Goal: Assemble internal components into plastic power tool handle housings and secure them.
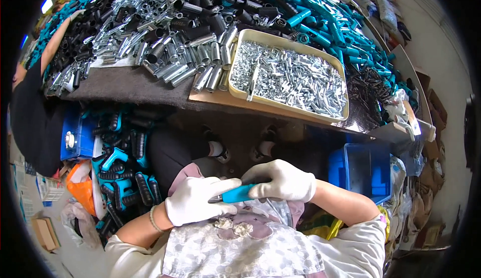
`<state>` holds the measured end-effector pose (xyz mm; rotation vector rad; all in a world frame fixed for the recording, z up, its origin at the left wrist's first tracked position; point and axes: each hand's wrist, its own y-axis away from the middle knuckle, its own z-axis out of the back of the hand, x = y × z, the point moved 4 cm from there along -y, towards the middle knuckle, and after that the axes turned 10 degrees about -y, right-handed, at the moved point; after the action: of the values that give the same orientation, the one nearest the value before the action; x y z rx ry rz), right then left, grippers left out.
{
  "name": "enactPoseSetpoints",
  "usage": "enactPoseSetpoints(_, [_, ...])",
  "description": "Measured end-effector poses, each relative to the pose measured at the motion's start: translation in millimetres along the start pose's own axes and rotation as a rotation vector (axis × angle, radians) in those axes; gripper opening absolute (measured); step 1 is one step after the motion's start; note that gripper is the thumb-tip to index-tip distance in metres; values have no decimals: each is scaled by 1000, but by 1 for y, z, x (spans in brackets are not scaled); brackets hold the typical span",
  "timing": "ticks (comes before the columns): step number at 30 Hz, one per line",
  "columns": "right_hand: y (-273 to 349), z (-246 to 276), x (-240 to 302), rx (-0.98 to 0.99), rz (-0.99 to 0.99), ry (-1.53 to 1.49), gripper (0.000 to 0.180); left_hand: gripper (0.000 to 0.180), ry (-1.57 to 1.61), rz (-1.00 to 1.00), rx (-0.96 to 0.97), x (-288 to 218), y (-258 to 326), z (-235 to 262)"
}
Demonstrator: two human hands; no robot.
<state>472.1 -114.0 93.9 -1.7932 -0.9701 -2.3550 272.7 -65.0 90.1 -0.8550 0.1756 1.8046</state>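
Above my lap, both of my gloved hands grip one teal plastic handle-like piece (236, 194) lying nearly level. My left hand (198, 202) is closed around its left end, where a short metal tube (216, 198) pokes out between the fingers. From above, my right hand (286, 181) wraps over the right end; the glove hides that part. Both hands wear white gloves. Beneath them is a patterned grey-and-white apron (240, 253).
A cream tray (288, 108) of small metal pins sits on the bench. Metal tubes (173, 67), black sleeves (215, 22) and teal housings (335, 32) are heaped behind it. Black-and-teal handles (143, 188) fill the space at left; a blue bin (368, 172) stands right. Another person's arm (52, 42) reaches in at far left.
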Motion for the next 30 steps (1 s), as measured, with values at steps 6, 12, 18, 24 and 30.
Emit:
enactPoseSetpoints(6, [-13, -14, 5, -18, 3, -35, 54, 50, 56, -17, -2, 2, -8, -27])
enactPoseSetpoints(12, [-19, 62, 75, -269, 665, 618, 20, 50, -118, 25, -157, -9, -20, 1])
enactPoseSetpoints(18, [-58, 167, 59, -928, 251, 964, 16, 51, -148, 42, -180, -10, -15, 3])
enactPoseSetpoints(24, [-64, 174, 63, -863, 164, 1070, 17, 53, -150, 56, -240, -5, -10, 4])
enactPoseSetpoints(30, [-29, 165, 55, -1128, 461, 901, 14, 50, -169, 106, -207, 4, -7, 4])
